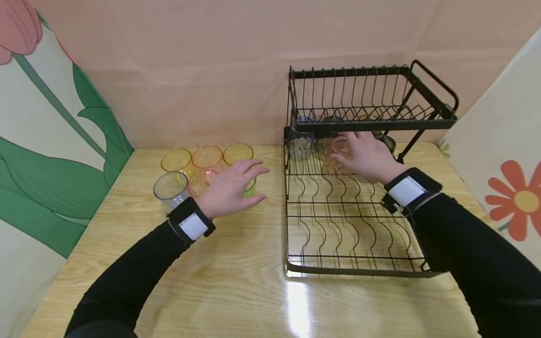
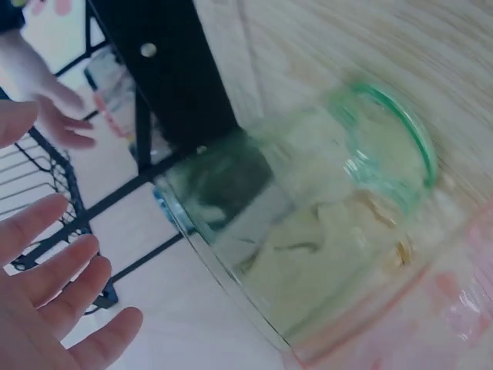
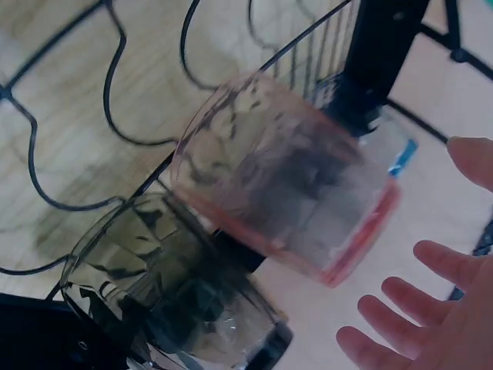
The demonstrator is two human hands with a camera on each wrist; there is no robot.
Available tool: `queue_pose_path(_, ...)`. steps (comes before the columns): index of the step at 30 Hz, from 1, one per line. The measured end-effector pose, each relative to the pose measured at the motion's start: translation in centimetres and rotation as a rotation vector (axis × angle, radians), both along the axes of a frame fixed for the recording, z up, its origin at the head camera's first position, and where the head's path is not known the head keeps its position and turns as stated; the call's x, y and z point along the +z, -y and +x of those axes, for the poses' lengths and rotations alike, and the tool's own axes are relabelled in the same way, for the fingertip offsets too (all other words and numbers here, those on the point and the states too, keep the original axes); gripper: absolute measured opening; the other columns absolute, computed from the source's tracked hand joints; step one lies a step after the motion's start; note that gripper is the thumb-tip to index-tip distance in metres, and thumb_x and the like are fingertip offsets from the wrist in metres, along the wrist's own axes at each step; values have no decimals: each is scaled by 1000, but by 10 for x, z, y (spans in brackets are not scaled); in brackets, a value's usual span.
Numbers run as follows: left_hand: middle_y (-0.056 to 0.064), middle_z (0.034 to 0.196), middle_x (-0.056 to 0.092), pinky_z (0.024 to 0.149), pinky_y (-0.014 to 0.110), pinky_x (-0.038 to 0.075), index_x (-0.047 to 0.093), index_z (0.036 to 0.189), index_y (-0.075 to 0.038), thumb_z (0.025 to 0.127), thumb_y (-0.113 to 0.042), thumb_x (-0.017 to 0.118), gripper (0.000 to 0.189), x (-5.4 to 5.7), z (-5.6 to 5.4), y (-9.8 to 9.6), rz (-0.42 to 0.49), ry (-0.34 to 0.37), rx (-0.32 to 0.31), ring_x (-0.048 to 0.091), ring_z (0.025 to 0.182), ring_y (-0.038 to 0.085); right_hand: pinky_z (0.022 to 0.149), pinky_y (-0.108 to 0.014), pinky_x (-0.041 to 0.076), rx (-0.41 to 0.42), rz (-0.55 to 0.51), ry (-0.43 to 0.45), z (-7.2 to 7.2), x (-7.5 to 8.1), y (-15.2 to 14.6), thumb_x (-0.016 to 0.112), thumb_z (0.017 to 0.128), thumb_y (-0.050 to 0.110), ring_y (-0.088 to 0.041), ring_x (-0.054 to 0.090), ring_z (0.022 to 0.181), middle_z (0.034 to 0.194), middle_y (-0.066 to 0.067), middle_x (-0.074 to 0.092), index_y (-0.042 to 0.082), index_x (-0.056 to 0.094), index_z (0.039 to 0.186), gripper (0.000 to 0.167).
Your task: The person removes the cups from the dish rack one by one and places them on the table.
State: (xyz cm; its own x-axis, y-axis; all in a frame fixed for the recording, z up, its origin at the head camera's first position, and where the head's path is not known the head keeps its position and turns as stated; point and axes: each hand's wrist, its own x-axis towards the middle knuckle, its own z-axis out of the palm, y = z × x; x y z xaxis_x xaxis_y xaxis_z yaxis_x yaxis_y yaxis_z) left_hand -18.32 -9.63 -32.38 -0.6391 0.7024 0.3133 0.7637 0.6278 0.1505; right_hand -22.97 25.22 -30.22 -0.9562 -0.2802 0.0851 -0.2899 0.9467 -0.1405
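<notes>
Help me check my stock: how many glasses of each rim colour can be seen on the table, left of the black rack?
Yellow glasses: 2
Pinkish-red glasses: 2
Blue glass: 1
Green glass, partly hidden: 1
Total in view: 6

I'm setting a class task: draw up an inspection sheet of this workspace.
Surface: light wood-grain table.
Job's things: six visible tinted, transparent round tumblers left of a black two-tier wire rack; a pink transparent tumbler stands among others on its lower tier.
Clutter: nothing seen.
Grips: bare left grip open above the table's tumblers; bare right grip open beside the pink one.
Cables: nothing seen.
Surroundings: pink backdrop; white floral panels either side.
</notes>
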Motion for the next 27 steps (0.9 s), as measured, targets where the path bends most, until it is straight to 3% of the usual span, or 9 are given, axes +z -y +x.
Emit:
queue_pose_path(6,14,139,48,103,43,40,55,133,-8,90,-36,69,53,-2,6,-4,79,-14,-33,48,125,29,77,-54,48,-56,65,56,-20,-6,4,55,97,47,-44,52,105,113,-28,55,-6,45,133,65)
queue_pose_path(11,13,140,48,90,41,49,55,133,-9,90,-35,70,52,-6,10,-4,103,-3,-42,49,125,27,85,-59,44,-70,92,98,-29,-12,6,52,97,47,-48,44,117,126,-32,47,-7,36,141,72)
queue_pose_path(15,14,140,48,87,40,51,55,133,-9,90,-36,68,52,-8,11,-5,106,-11,-50,50,123,27,90,-65,39,-78,81,127,-31,-15,6,53,97,44,-50,36,124,136,-33,38,0,34,144,67)
queue_pose_path(27,12,141,47,74,36,54,55,133,-10,91,-36,67,51,-9,13,-8,114,14,-58,49,124,26,91,-68,36,-88,53,160,-34,-18,1,58,96,38,-54,32,124,139,-37,32,5,36,143,61)
